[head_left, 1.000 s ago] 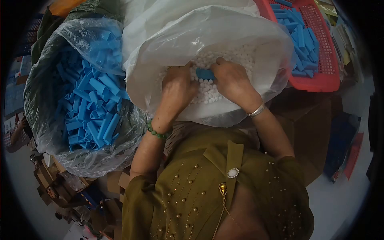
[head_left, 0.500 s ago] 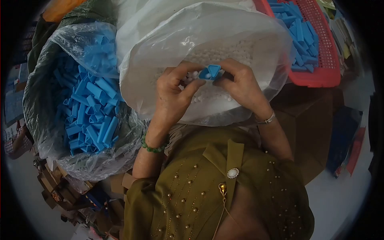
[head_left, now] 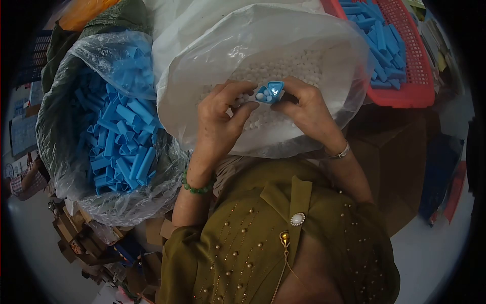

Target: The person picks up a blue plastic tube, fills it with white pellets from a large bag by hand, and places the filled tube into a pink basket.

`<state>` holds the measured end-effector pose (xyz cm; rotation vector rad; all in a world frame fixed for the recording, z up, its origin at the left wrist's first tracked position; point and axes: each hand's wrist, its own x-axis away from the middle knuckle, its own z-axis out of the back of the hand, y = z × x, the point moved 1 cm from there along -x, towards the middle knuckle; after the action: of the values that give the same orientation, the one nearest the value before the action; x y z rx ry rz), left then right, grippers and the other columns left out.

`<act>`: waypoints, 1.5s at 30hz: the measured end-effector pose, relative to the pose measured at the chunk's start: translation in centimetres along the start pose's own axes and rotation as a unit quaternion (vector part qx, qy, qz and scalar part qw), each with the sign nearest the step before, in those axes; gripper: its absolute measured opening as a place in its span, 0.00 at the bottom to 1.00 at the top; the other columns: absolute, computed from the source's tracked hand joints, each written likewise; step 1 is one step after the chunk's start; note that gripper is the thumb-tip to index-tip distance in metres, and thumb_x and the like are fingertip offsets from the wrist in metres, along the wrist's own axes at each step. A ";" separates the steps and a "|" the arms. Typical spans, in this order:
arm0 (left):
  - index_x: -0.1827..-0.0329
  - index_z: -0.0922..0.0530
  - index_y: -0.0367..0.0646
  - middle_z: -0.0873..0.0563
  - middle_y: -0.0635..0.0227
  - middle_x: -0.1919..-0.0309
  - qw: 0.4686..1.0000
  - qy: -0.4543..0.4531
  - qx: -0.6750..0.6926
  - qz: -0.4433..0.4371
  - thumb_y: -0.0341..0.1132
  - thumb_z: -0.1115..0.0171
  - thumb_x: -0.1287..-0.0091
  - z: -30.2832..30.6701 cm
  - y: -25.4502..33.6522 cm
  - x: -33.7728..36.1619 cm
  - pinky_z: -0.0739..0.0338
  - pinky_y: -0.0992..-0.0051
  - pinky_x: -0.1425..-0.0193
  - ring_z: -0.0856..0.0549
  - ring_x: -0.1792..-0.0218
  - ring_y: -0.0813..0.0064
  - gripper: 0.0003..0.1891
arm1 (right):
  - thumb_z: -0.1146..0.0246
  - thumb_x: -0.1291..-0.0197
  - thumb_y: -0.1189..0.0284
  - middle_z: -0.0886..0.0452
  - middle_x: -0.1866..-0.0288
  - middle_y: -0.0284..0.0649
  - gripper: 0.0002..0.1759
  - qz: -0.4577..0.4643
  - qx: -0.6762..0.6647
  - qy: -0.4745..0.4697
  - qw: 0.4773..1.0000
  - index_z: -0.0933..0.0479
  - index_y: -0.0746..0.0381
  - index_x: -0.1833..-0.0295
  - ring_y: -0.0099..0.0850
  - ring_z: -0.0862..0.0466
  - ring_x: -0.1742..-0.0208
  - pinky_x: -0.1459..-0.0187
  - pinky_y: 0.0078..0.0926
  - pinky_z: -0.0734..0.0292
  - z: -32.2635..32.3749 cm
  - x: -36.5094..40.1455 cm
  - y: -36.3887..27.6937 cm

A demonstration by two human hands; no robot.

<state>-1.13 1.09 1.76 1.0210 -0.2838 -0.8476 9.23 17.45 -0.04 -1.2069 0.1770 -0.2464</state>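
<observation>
Background: shows small cardboard boxes (head_left: 81, 235) left of the blue piece (head_left: 275, 87) and toward the wearer's body, a checked sleeve (head_left: 23, 183) of another person at the far left, and a large brown carton (head_left: 392, 167) to the right.
White sack (head_left: 195, 58): spreads open beneath and around the blue piece, with loose white balls (head_left: 288, 66) heaped inside, mostly just ahead of it.
Plastic-lined bag (head_left: 53, 152): stands left of the blue piece, well apart, full of blue tubes (head_left: 121, 137).
Red basket (head_left: 412, 100): sits right of and ahead of the blue piece, holding more blue tubes.
Blue piece: lies between both hands, over the white sack, just past the left fingertips and against the right fingers; exposes a triangular rim on the right and, on the left, a hollow with several white balls inside.
Long axis: looks strongly foreshortened; cannot tell its exact direction, though seemingly tips the hollow upward.
Left hand (head_left: 217, 114): curls with thumb and fingers parted, reaching from the left toward the hollow; seems to cup a few white balls, but cannot tell whether gripping them or merely passing above them.
Right hand (head_left: 311, 109): grasps the blue piece from the right between thumb and fingers.
Nearer hand: appears to be the right, in contact; on the hollow's side, the left, just beside.
</observation>
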 end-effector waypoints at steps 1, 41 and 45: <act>0.49 0.18 0.42 0.16 0.61 0.54 1.000 0.003 0.018 -0.008 0.24 0.28 0.49 0.0 0.1 0.0 0.24 0.72 0.54 0.18 0.57 0.68 0.21 | 0.37 0.47 0.82 0.22 0.63 0.37 0.12 -0.009 -0.018 -0.002 1.000 0.21 0.65 0.55 0.27 0.22 0.62 0.59 0.25 0.28 -0.1 0.1 0.1; 0.48 0.18 0.41 0.14 0.63 0.55 0.966 -0.013 0.239 -0.098 0.30 0.33 0.41 -1.0 0.9 1.1 0.30 0.63 0.35 0.20 0.42 0.54 0.16 | 0.32 0.47 0.40 0.27 0.40 0.42 0.51 -0.063 -0.547 -0.178 0.815 0.36 0.72 0.32 0.31 0.27 0.37 0.34 0.34 0.33 -0.7 1.5 0.6; 0.48 0.18 0.40 0.14 0.64 0.56 0.968 -0.035 0.231 -0.097 0.30 0.32 0.41 -1.0 1.1 1.0 0.30 0.63 0.36 0.20 0.43 0.54 0.17 | 0.31 0.48 0.41 0.27 0.40 0.41 0.51 -0.092 -0.516 -0.170 0.835 0.35 0.72 0.33 0.29 0.27 0.38 0.35 0.30 0.33 -0.7 1.5 0.1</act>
<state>0.61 1.22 1.99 1.4719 -0.4611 -1.0219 10.46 16.46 -0.41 -2.3330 -0.1566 -0.0819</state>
